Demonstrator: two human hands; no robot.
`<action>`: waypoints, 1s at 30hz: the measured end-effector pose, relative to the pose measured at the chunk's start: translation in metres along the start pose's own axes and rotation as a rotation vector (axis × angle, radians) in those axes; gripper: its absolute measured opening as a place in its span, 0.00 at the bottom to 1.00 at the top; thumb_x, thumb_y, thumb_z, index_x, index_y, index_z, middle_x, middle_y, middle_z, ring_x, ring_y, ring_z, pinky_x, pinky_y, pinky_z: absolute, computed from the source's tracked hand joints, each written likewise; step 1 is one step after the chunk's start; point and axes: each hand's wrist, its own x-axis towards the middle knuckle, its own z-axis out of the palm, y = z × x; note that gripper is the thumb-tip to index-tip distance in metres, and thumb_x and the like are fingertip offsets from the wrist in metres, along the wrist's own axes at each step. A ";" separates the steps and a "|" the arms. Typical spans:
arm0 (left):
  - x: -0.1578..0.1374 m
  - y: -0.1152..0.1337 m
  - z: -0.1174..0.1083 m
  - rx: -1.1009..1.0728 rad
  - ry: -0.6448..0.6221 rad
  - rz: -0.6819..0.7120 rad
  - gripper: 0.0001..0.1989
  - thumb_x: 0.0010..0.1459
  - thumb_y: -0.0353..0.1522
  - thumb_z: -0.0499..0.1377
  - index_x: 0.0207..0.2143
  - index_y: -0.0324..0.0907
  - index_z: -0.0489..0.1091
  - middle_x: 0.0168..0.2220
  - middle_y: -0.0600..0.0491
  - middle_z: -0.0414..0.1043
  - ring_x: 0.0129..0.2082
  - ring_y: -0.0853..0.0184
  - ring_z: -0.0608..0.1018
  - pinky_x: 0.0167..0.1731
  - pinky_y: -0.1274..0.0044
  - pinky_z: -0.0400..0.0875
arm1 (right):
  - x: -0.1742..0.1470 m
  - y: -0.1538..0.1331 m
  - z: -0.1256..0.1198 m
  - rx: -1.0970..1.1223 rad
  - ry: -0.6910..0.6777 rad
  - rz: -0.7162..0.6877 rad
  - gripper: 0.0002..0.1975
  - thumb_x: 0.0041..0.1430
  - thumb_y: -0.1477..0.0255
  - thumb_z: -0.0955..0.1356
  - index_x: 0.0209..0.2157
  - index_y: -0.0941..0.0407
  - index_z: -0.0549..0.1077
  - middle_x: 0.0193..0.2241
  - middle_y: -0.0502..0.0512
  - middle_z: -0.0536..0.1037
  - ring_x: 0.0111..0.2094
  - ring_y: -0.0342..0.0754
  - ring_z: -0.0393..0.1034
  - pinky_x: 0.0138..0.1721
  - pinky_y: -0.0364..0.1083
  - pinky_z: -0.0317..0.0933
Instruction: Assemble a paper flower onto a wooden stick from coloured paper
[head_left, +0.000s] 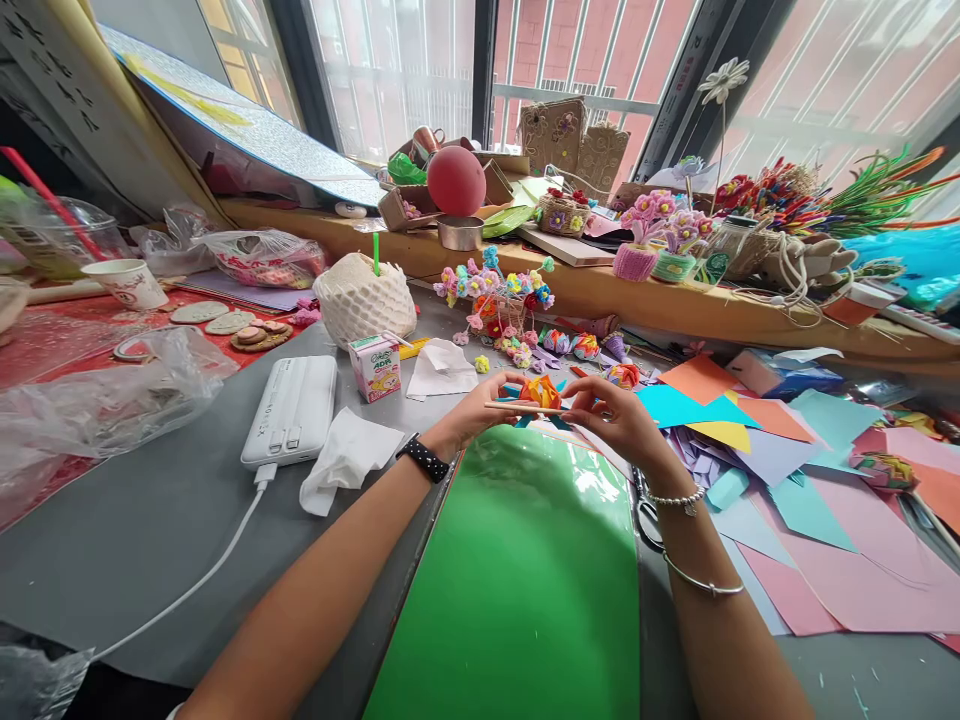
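My left hand (486,412) is closed at the left side of a folded paper flower (543,390), orange and yellow with blue paper strips sticking out around it. My right hand (611,412) pinches the right end of a thin wooden stick (521,407), which lies level across the near side of the flower. Some fingertips are hidden behind the paper. Both hands are above the far end of a green board (525,580). Scissors (648,512) lie beside the board, partly under my right wrist.
Coloured paper sheets (847,540) spread on the right. Left of the board are a crumpled tissue (349,458), a white power bank (292,412) with a cable, a small drink carton (376,368) and a wrapped coconut (365,298). Beaded flowers (495,295) stand beyond my hands, before the crowded windowsill (585,285).
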 end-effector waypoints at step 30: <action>-0.002 0.006 0.002 -0.076 -0.083 -0.215 0.16 0.43 0.35 0.63 0.36 0.39 0.66 0.32 0.53 0.69 0.27 0.76 0.72 0.25 0.85 0.63 | -0.002 -0.011 -0.001 0.195 -0.173 0.099 0.12 0.47 0.62 0.67 0.27 0.58 0.70 0.27 0.54 0.71 0.28 0.44 0.66 0.27 0.43 0.61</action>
